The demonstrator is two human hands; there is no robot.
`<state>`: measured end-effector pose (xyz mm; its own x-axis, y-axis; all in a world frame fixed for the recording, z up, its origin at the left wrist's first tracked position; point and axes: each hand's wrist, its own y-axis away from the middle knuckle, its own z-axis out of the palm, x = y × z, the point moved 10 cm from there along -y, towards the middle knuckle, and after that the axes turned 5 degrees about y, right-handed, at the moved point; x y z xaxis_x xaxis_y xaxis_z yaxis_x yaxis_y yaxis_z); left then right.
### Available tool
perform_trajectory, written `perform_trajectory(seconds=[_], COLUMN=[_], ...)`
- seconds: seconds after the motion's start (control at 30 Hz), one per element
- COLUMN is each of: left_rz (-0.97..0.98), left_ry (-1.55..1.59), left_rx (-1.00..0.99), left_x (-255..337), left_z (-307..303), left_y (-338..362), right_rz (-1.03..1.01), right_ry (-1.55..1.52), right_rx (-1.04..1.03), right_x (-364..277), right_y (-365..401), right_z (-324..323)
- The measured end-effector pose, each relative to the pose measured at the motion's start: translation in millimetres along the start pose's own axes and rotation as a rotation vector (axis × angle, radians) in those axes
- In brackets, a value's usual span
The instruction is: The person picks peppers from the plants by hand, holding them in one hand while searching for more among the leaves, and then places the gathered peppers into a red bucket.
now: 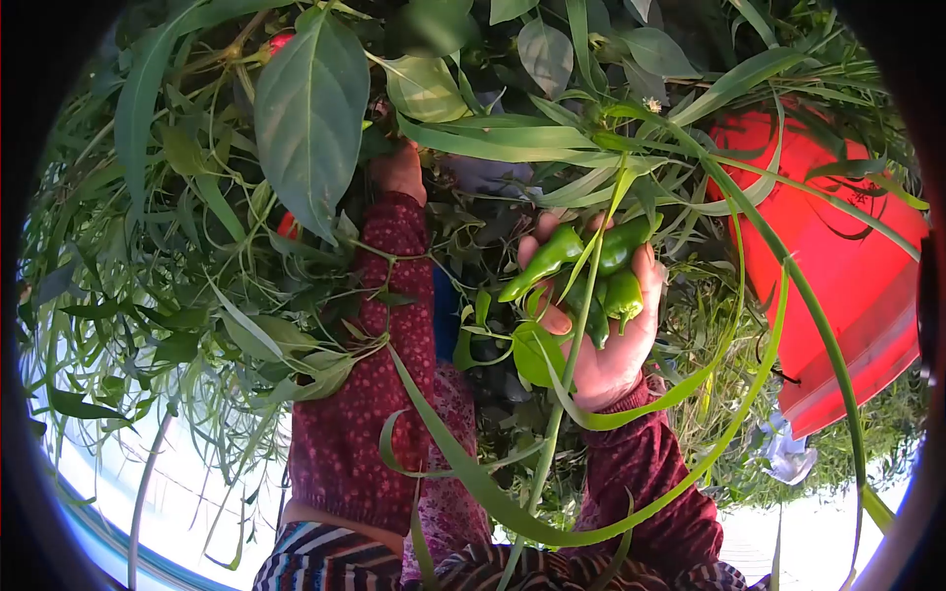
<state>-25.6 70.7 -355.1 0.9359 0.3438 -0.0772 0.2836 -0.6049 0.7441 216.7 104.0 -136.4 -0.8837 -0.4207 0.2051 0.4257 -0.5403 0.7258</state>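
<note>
Several green peppers (546,260) rest in my right hand (613,366), which is turned palm up with its fingers curled round them. Grass blades and a thin stem cross in front of this hand. My left hand (401,174) reaches up into the pepper plant; leaves hide its fingers, so what it touches does not show. A large dark green leaf (310,128) hangs just left of it. Below that leaf a red pepper (288,227) peeks out, partly covered.
A red bucket (833,276) lies tilted among the plants on the right. Below it is a scrap of whitish plastic (785,453). Long grass blades (473,473) arch across the front of my arms. Another red pepper (281,42) shows at the top left.
</note>
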Motion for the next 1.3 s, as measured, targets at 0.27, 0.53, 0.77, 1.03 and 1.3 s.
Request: perform_trajectory(seconds=[0.27, 0.53, 0.77, 1.03, 1.3], left_rz=[0.155, -0.333, -0.176, -0.14, -0.162], left_ry=[0.6, 2.485, 2.189, 2.068, 2.062], left_rx=[0.536, 0.233, -0.024, -0.236, -0.305], left_x=[-28.1, -20.6, 12.7, 24.8, 26.2], left_z=[-18.2, -21.7, -76.3, -84.8, -77.8], left_y=[-28.9, 15.3, 80.0, 131.8, 165.9], right_rz=[0.006, -0.014, -0.012, 0.038, 0.056], right_ry=[0.037, 0.048, 0.057, 0.1, 0.096], right_rx=[0.057, 0.045, 0.025, 0.074, 0.113], right_x=[2.7, 0.6, -0.5, 2.7, 3.1], right_y=[0.5, -0.6, -2.2, 1.6, 1.5], right_z=[-5.2, 3.0, 3.1, -4.0, -8.1])
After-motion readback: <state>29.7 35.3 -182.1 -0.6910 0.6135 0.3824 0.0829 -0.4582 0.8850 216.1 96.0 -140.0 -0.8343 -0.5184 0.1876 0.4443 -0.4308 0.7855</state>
